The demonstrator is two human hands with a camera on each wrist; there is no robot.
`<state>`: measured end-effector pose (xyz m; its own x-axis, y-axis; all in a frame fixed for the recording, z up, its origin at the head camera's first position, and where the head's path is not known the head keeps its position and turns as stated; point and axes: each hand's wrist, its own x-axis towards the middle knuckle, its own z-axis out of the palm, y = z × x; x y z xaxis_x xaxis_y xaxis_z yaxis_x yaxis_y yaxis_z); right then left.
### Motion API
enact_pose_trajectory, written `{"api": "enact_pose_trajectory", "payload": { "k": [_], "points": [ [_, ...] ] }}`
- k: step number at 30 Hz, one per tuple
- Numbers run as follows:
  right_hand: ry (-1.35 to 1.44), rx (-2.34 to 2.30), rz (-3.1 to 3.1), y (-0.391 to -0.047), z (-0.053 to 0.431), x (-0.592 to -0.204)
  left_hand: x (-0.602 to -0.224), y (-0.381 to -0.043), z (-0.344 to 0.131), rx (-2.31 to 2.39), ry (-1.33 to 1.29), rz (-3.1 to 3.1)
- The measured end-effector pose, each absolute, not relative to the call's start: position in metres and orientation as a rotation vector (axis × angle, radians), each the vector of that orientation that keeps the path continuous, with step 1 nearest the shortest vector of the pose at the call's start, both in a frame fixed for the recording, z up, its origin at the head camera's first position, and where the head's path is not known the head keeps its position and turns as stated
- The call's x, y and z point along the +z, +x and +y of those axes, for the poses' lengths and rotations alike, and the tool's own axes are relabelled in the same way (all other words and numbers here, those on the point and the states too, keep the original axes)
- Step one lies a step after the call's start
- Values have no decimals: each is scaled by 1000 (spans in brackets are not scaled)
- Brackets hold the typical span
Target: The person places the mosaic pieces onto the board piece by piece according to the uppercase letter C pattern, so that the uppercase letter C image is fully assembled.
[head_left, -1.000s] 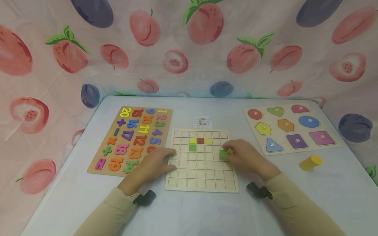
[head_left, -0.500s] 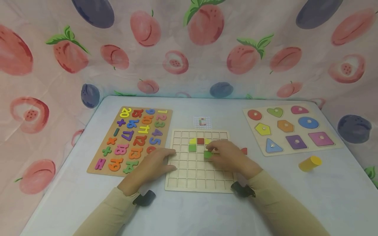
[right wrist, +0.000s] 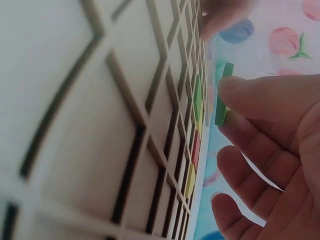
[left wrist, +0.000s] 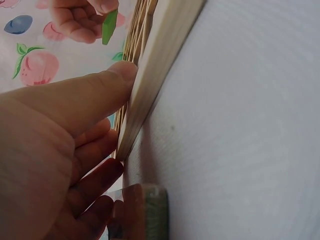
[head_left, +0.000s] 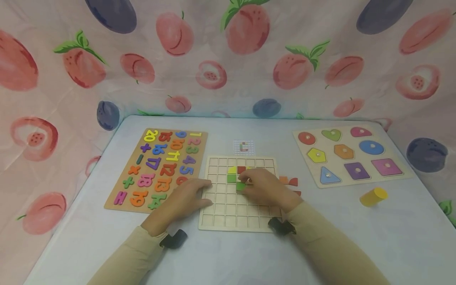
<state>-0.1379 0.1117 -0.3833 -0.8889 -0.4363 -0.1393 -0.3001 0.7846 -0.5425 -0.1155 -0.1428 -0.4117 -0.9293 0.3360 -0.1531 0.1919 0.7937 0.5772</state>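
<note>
A pale wooden grid board [head_left: 221,209] lies in the middle of the table. My right hand [head_left: 267,188] is over it, pinching a green square tile [head_left: 240,186] between thumb and fingertip. In the right wrist view this green tile [right wrist: 223,95] is held edge-on, apart from the grid. Set in the board are a yellow tile [head_left: 232,170], a red square tile [head_left: 241,170] and another green tile [head_left: 231,178]. A second yellow tile is mostly hidden by my right hand. My left hand [head_left: 187,198] touches the board's left edge with thumb and fingers spread apart.
A small pattern card [head_left: 244,147] lies beyond the board. To the left is a number puzzle [head_left: 128,198], partly under my left hand. At right are a shape puzzle [head_left: 342,178], a yellow cylinder [head_left: 373,197] and loose orange [head_left: 283,180] and red tiles [head_left: 293,182].
My right hand has carried the green tile leftward from the board's right edge to over its middle, uncovering loose tiles at the right. My left hand has stayed in place.
</note>
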Motion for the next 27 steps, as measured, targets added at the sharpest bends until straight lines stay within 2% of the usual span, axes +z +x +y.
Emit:
{"api": "enact_pose_trajectory", "payload": {
  "k": [27],
  "points": [
    [-609, -686, 2742, -141, 89, -390, -411, -116, -144, 850, 431, 2732]
  ]
}}
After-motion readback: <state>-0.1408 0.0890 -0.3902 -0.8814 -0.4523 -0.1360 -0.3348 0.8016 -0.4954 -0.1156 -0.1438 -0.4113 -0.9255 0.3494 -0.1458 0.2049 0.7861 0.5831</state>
